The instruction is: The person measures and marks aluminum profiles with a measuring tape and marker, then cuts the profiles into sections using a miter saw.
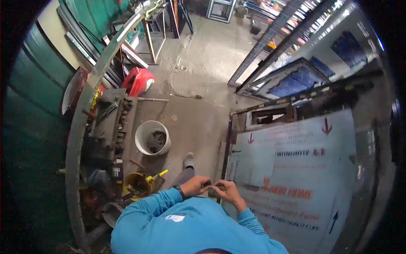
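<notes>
In front of my chest my two hands are close together, fingertips nearly meeting. My left hand (195, 186), with a dark band on its wrist, has its fingers bent in a pinch. Beside it, my right hand (228, 190) is also pinched, thumb toward the left hand. Whatever sits between the fingers is too small and blurred to name. Both arms wear blue sleeves. To the right of my hands lies a large panel (292, 169) in printed protective film, with red and dark lettering and arrows.
A white bucket (139, 142) with scraps inside stands ahead on the left. Nearer is a yellow container (131, 195). A cluttered rack (72, 165) with a curved rail runs along the left. Metal frames (253, 63) lean at right, and a red bag (137, 82) lies farther off.
</notes>
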`<move>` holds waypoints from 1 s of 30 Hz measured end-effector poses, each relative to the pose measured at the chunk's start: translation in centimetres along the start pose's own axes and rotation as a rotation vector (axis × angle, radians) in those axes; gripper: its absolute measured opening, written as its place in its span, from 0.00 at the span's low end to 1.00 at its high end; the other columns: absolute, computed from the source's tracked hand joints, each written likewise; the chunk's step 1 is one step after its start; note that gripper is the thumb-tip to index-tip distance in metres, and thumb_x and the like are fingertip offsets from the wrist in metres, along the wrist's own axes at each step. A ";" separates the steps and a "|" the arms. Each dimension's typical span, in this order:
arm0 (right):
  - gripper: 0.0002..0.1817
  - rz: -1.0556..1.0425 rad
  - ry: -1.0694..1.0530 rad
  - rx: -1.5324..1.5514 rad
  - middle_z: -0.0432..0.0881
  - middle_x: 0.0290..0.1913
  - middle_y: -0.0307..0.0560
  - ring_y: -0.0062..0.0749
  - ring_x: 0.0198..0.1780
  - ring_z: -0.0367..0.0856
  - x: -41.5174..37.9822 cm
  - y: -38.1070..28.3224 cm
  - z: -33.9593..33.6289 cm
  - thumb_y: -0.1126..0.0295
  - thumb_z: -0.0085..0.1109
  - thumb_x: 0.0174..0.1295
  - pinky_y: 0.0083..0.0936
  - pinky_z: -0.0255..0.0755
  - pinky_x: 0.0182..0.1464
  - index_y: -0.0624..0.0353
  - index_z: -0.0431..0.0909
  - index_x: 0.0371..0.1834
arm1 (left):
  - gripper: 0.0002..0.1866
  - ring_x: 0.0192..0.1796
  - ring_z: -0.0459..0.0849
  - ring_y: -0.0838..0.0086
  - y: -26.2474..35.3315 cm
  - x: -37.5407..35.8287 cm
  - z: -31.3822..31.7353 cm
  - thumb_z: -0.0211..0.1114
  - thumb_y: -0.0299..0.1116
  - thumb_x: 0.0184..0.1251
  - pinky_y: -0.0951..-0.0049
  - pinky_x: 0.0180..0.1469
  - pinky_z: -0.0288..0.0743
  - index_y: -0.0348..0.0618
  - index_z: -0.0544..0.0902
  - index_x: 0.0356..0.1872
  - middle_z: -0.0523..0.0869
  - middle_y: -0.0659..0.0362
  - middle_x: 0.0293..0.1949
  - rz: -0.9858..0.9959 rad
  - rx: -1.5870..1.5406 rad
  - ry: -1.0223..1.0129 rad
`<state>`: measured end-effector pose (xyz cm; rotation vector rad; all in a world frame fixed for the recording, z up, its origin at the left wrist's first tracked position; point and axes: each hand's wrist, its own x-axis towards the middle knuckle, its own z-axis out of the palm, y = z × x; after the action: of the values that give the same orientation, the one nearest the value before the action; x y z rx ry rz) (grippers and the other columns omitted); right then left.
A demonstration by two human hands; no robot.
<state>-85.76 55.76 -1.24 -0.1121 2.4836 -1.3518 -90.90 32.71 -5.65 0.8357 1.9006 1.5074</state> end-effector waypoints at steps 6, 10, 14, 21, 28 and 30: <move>0.10 -0.159 0.024 -0.338 0.86 0.39 0.50 0.56 0.39 0.85 15.7 -5.0 -9.7 0.69 0.68 0.58 0.45 0.80 0.38 0.53 0.84 0.43 | 0.10 0.44 0.86 0.45 2.7 15.8 -14.6 0.70 0.36 0.64 0.52 0.48 0.80 0.41 0.84 0.40 0.87 0.47 0.40 0.099 0.329 -0.176; 0.07 -0.144 0.028 -0.385 0.84 0.38 0.49 0.55 0.40 0.86 28.8 -5.7 -14.7 0.64 0.65 0.64 0.48 0.80 0.39 0.52 0.82 0.42 | 0.11 0.45 0.85 0.44 1.1 25.8 -24.3 0.68 0.39 0.65 0.49 0.48 0.81 0.42 0.84 0.40 0.87 0.46 0.39 0.093 0.399 -0.091; 0.08 -0.273 0.136 -0.247 0.83 0.36 0.49 0.54 0.40 0.85 43.8 -3.8 -17.7 0.64 0.68 0.62 0.46 0.79 0.40 0.52 0.82 0.41 | 0.13 0.41 0.85 0.45 -3.8 36.2 -33.9 0.70 0.39 0.62 0.51 0.43 0.81 0.42 0.85 0.41 0.87 0.48 0.38 0.092 0.372 0.028; 0.09 -0.490 0.218 -0.230 0.81 0.34 0.44 0.45 0.37 0.83 69.8 -3.5 -28.3 0.66 0.70 0.58 0.40 0.80 0.36 0.53 0.80 0.37 | 0.08 0.31 0.85 0.72 -4.2 54.6 -52.7 0.66 0.32 0.71 0.67 0.35 0.79 0.37 0.85 0.37 0.87 0.54 0.30 -0.188 0.092 0.153; 0.09 -0.430 0.404 -0.258 0.80 0.35 0.45 0.45 0.37 0.83 86.4 -3.3 -38.6 0.67 0.67 0.62 0.40 0.79 0.35 0.56 0.77 0.36 | 0.08 0.32 0.81 0.80 -9.2 72.8 -62.8 0.61 0.31 0.77 0.73 0.34 0.78 0.37 0.81 0.38 0.85 0.61 0.31 -0.289 -0.177 0.227; 0.08 -0.363 0.489 -0.265 0.80 0.35 0.46 0.45 0.37 0.83 91.1 -1.6 -40.9 0.67 0.67 0.62 0.40 0.79 0.35 0.56 0.77 0.37 | 0.08 0.31 0.82 0.80 -11.4 78.6 -65.7 0.61 0.31 0.76 0.72 0.34 0.78 0.37 0.81 0.37 0.85 0.60 0.31 -0.309 -0.230 0.172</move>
<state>-184.79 68.32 -0.35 -0.3428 3.1751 -1.2896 -192.51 49.88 -7.45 0.3015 1.8287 1.6018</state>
